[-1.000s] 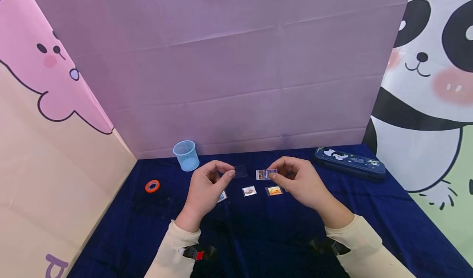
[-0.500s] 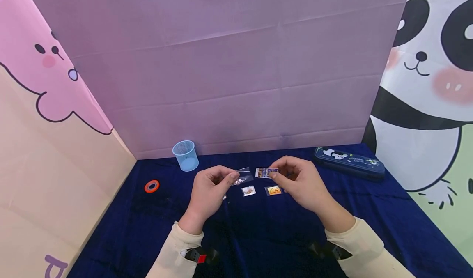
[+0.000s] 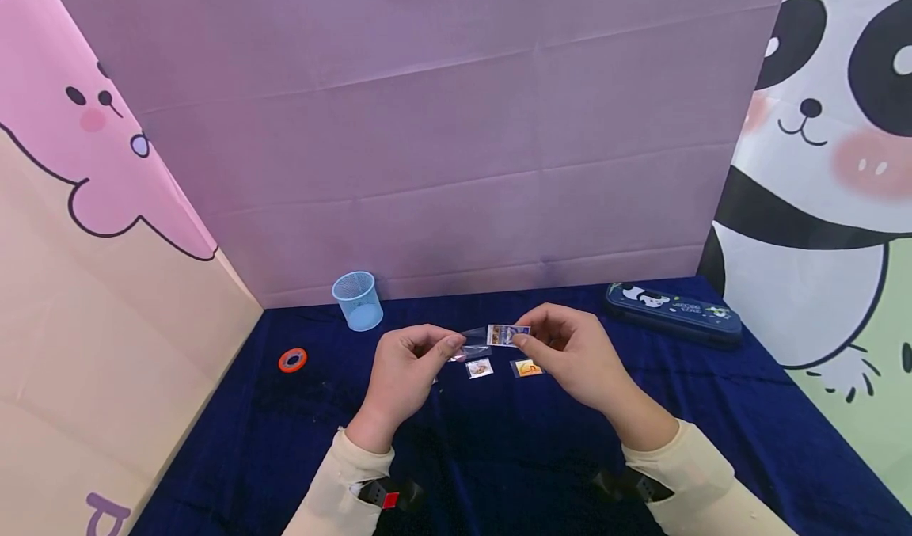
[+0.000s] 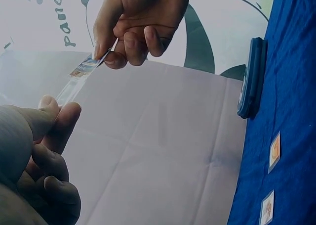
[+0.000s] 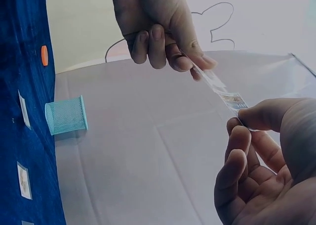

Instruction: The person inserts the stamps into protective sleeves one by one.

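Note:
Between the thumb and index finger of my left hand (image 3: 408,374) is a small clear plastic sleeve (image 3: 477,351). My right hand (image 3: 575,355) pinches a small printed card (image 3: 501,335) by its right end. The card's left edge overlaps the sleeve's right end in the head view. Both wrist views show the card (image 5: 233,100) and the sleeve (image 4: 70,92) in line, raised above the cloth. Below the hands lie two small sleeved pictures, one pale (image 3: 480,368) and one orange (image 3: 528,368). A third flat piece (image 5: 23,110) is mostly hidden by my left hand in the head view.
A light blue mesh cup (image 3: 359,302) stands at the back, left of centre. An orange ring-shaped roll (image 3: 292,359) lies at the left. At the back right is a dark blue panda pencil case (image 3: 673,315). Dark blue cloth (image 3: 513,465) covers the table; printed fabric walls enclose it.
The sleeve has tilted and now catches the light. My left hand has come slightly right and the card slightly left, so the gap between card and sleeve has closed.

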{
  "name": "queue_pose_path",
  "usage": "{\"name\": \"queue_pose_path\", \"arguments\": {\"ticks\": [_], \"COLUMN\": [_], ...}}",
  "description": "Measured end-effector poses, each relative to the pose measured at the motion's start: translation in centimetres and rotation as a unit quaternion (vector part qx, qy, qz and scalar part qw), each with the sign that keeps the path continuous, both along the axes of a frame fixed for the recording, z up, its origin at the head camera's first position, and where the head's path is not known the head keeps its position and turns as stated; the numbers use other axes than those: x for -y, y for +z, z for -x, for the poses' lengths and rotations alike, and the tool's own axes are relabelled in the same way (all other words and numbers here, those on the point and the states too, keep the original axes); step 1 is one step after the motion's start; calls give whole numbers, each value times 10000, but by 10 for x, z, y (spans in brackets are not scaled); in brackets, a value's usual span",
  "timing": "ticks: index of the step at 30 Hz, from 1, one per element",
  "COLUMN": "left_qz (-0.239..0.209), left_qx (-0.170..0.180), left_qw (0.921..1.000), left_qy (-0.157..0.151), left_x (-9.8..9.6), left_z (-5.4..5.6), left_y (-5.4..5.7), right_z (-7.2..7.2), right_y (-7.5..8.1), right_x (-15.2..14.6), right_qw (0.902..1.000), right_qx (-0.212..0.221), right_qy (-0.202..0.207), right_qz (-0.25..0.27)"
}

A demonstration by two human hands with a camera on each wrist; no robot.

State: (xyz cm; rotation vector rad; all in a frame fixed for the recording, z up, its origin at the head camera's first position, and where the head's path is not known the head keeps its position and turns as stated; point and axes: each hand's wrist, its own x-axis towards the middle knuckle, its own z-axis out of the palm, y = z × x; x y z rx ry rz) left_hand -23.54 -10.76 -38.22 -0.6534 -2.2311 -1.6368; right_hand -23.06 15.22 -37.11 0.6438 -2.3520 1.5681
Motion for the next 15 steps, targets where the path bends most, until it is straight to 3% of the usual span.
{"name": "queue_pose_path", "arguments": {"ticks": [15], "left_qz": [-48], "left_qx": [9], "left_qw": [10000], "left_qy": [-51], "left_x": [1], "left_z": [1], "left_y": [-1], "right_z": [2], "right_y": [-1], "right_x": [1], "right_qw": [9996], "right_qx": [214], "right_qy": [190], "right_qz": [-88]}}
